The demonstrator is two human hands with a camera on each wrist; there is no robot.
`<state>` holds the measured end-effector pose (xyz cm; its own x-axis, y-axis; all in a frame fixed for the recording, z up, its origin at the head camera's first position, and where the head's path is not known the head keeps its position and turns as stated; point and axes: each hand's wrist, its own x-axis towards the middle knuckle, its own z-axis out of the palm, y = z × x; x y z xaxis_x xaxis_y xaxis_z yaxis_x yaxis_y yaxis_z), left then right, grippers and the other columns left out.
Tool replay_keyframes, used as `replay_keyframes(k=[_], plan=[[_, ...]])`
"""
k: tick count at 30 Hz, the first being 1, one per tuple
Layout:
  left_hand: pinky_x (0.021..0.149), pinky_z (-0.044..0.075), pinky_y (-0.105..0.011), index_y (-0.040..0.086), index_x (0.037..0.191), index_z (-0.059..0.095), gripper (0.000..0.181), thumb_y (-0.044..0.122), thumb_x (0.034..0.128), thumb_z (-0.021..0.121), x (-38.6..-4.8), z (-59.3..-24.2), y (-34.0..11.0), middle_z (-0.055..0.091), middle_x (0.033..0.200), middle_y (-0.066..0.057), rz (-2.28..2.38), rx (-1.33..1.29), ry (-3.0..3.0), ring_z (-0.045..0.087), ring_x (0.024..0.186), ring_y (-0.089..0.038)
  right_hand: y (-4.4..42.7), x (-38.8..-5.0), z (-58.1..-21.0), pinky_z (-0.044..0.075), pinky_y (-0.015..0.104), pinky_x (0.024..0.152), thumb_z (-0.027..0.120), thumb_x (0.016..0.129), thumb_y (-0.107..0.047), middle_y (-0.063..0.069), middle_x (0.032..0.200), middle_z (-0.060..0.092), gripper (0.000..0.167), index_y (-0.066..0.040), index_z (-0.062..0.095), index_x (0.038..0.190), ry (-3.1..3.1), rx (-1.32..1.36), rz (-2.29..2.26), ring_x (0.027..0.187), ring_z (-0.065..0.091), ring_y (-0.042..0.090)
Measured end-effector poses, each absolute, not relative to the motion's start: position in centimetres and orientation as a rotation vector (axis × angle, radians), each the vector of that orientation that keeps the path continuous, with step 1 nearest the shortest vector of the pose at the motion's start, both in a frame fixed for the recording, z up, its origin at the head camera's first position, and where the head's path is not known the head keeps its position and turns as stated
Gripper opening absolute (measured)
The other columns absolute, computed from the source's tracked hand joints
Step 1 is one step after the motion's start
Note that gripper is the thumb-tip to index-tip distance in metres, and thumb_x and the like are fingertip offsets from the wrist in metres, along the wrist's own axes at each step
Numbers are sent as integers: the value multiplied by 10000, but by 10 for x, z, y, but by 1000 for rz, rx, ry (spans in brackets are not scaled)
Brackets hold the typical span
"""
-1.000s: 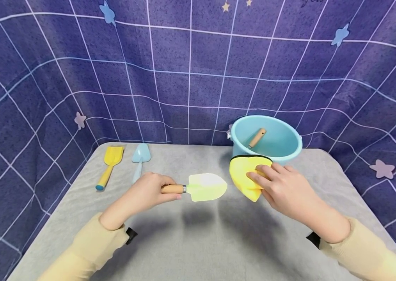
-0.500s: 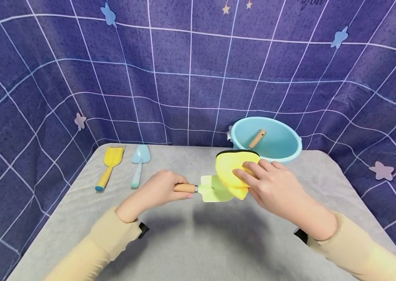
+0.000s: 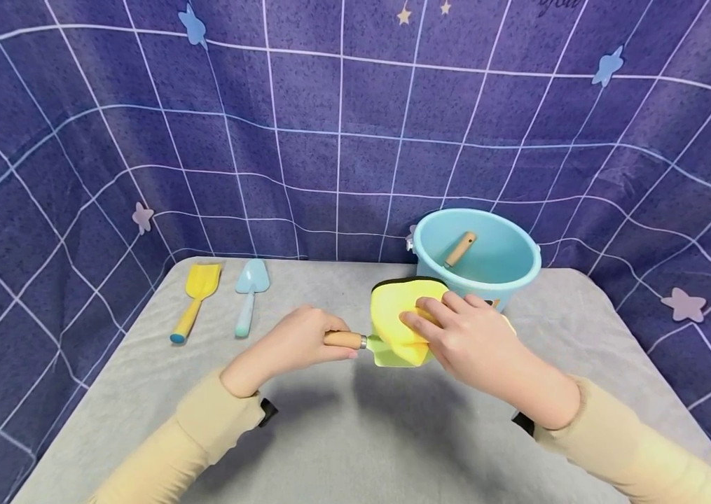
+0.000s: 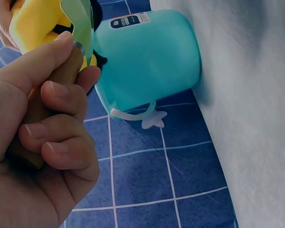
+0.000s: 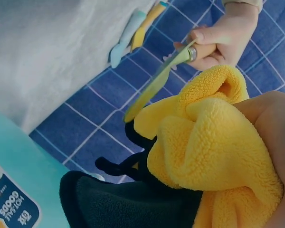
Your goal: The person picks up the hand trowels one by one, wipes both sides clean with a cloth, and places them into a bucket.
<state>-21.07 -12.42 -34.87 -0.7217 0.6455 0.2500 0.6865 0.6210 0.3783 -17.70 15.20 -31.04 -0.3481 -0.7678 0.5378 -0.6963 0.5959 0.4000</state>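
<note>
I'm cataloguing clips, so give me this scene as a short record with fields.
Left hand: grips the wooden handle of a light green trowel
Right hand: holds a yellow cloth, covering part of the trowel in the head view
Bucket: light blue, with another wooden handle inside
Gray table, left side: yellow shovel beside blue shovel
Backdrop: dark blue, pale-gridded

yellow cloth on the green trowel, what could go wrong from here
In the head view, the yellow cloth hides the far end of the green trowel, so the right hand might press on an unseen edge. The left hand grips only the wooden handle, with the blade raised over the table; hard wiping could twist it loose. The blue bucket looks close enough to bump.
</note>
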Motion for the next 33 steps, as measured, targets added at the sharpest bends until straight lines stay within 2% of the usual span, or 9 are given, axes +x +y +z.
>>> replay_keyframes(k=[11,20,28,33], plan=[[515,409,-161,222,726,697,203,413,780,741,-204,-344,-112,549,601,188,-696,-1183,-2745,449,522,41,147,-180,-328,329,289,507,702,669,-55,25,925,598,415,-159,666,1069,-2118,1203,-202,716,504,221],[489,392,-150,206,714,686,218,407,766,753,-202,-344,-109,547,596,176,-667,-1200,-2737,443,509,49,145,-178,-335,333,302,522,706,646,-47,28,931,569,434,-155,656,1063,-2145,1223,-270,728,489,233],[491,391,-153,201,724,687,213,398,767,754,-202,-345,-109,545,599,173,-668,-1207,-2732,440,513,46,147,-177,-337,334,308,530,660,687,-23,25,905,549,382,-159,654,1044,-2148,1229,-259,730,483,229],[512,407,-163,187,759,704,213,393,767,757,-201,-345,-111,593,647,158,-628,-1205,-2721,467,536,35,149,-177,-338,324,306,526,603,730,-20,27,906,556,321,-150,649,1020,-2146,1245,-254,711,481,230]])
